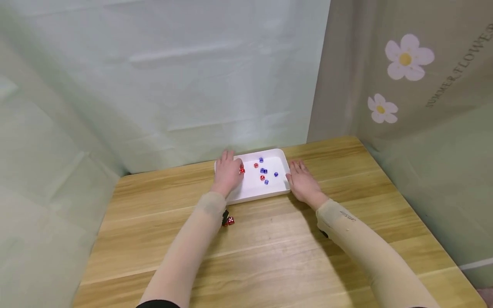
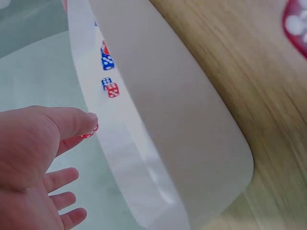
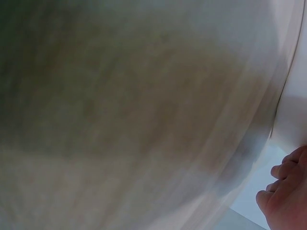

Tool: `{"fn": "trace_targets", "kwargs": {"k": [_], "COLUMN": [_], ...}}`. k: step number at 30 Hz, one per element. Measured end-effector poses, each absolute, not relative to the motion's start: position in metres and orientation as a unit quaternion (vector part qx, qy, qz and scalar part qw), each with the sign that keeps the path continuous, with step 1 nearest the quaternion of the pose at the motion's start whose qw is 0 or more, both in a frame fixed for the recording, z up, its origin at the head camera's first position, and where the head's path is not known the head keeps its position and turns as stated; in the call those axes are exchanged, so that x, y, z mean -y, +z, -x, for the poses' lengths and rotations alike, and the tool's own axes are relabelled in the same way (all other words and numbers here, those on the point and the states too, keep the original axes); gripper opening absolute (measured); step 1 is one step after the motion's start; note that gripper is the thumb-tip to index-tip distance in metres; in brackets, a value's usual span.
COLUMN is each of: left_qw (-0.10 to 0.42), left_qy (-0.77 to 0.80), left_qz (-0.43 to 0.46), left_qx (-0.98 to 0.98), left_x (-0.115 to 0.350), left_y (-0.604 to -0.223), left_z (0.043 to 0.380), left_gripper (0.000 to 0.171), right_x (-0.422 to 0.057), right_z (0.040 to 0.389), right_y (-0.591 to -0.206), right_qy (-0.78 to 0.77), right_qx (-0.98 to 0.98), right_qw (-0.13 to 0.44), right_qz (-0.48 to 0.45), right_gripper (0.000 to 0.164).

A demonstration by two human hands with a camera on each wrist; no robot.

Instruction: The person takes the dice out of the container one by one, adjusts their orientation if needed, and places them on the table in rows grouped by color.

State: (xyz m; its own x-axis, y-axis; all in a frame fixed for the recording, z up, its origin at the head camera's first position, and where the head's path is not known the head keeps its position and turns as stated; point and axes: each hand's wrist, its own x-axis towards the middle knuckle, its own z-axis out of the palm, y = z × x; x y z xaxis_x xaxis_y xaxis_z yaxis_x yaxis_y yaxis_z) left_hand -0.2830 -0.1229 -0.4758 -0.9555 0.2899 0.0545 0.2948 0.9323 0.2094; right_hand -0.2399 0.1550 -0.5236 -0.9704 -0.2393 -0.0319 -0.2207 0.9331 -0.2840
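Head view, centre: a white rectangular tray holds blue dice and red dice; upper right, brown fabric reads "SUMMER FLOWER". The right hand lies beside the tray, fingers straight. Left wrist view, left: the left hand pinches a red, white-dotted die. Right wrist view: mostly blurred.

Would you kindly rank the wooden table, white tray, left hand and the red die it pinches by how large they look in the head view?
1. Wooden table
2. White tray
3. Left hand
4. Pinched red die
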Motion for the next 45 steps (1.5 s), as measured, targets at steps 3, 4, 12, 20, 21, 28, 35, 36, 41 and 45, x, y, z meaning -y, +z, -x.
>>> {"fn": "trace_targets", "kwargs": {"k": [3, 4, 12, 20, 21, 28, 35, 36, 41, 45], "left_qw": [0.020, 0.024, 0.044, 0.052, 0.055, 0.067, 0.072, 0.072, 0.072, 0.060], "left_qy": [-0.124, -0.128, -0.144, -0.157, -0.163, -0.179, -0.184, -0.187, -0.204, -0.216], "left_qz": [0.160, 0.165, 0.200, 0.216, 0.218, 0.231, 0.242, 0.244, 0.253, 0.253], "left_qx": [0.979, 0.978, 0.968, 0.962, 0.961, 0.954, 0.950, 0.949, 0.943, 0.941], "left_x": [0.126, 0.128, 0.138, 0.152, 0.153, 0.162, 0.168, 0.168, 0.169, 0.168], "left_y": [-0.471, -0.470, -0.461, -0.459, -0.459, -0.462, -0.470, -0.471, -0.477, -0.481], "left_z": [0.275, 0.273, 0.251, 0.229, 0.226, 0.207, 0.189, 0.186, 0.176, 0.170], "left_gripper": [0.009, 0.009, 0.011, 0.009, 0.009, 0.010, 0.011, 0.012, 0.014, 0.014], "right_x": [-0.156, -0.157, -0.160, -0.159, -0.158, -0.157, -0.157, -0.157, -0.158, -0.161], "right_z": [0.241, 0.241, 0.240, 0.241, 0.241, 0.242, 0.244, 0.244, 0.244, 0.243], "right_y": [-0.524, -0.523, -0.521, -0.520, -0.520, -0.521, -0.523, -0.523, -0.523, -0.523], "right_qy": [-0.140, -0.141, -0.145, -0.143, -0.144, -0.146, -0.145, -0.145, -0.150, -0.148], "right_qx": [-0.983, -0.983, -0.983, -0.982, -0.982, -0.981, -0.982, -0.982, -0.981, -0.983], "right_qw": [0.031, 0.032, 0.033, 0.030, 0.028, 0.025, 0.026, 0.028, 0.027, 0.031], "right_qz": [0.117, 0.116, 0.111, 0.117, 0.119, 0.123, 0.121, 0.121, 0.116, 0.106], "right_gripper": [0.064, 0.064, 0.064, 0.063, 0.063, 0.063, 0.064, 0.064, 0.064, 0.064]}}
